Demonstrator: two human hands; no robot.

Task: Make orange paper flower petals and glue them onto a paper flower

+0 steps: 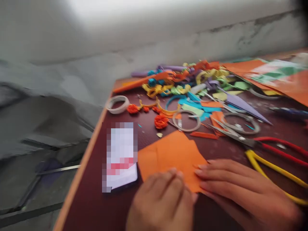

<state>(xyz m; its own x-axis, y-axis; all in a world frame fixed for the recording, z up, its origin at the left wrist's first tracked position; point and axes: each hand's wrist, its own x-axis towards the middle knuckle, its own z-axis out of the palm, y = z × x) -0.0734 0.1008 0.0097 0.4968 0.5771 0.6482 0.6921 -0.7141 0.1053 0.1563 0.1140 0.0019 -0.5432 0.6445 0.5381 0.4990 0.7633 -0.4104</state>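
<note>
A sheet of orange paper (173, 150) with a faint crease lies on the dark table, layered near its upper right corner. My left hand (163, 199) is closed at its lower edge, knuckles up and fingers curled onto it; the thumb is mostly hidden. From the right, my right hand (243, 189) lies with outstretched fingers, their tips touching the paper's right edge. Just left of the paper is a phone (124, 179), its screen largely pixelated. Scissors (243, 139) with one red and one yellow handle lie open beyond my right hand.
Rolls of tape (117, 105) and tape rings (186, 121) lie behind the paper. Orange paper flowers (160, 122), blue scraps (192, 102) and a heap of coloured curls (178, 78) spread toward the wall. Orange sheets (250, 69) are at back right. The table edge (81, 170) runs along the left.
</note>
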